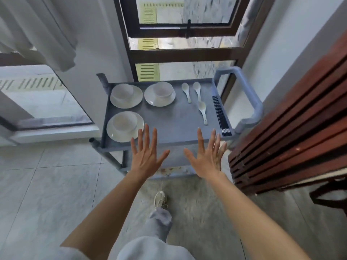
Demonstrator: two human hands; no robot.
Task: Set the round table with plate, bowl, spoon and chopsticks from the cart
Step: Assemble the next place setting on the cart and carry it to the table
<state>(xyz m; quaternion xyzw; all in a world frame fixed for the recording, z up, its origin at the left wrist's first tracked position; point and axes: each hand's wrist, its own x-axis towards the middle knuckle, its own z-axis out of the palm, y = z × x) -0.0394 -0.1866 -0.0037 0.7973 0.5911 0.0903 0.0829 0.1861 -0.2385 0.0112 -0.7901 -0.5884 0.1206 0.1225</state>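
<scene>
A grey cart (pixel 174 121) stands ahead of me by the window. On its top lie three white plates, each with a white bowl on it: near left (pixel 124 127), far left (pixel 126 95), far middle (pixel 160 94). Three white spoons (pixel 202 111) lie to the right of them. Several black chopsticks (pixel 220 115) lie along the right edge. My left hand (pixel 146 154) and my right hand (pixel 207 156) are stretched out over the cart's near edge, fingers spread, holding nothing. The round table is not in view.
A stack of dark red wooden folded furniture (pixel 293 132) stands close at the right of the cart. The cart's handle (pixel 251 98) sticks out at the right. A window (pixel 184 34) is behind, a white curtain (pixel 37 29) at the upper left. Grey tiled floor (pixel 47 184) lies below.
</scene>
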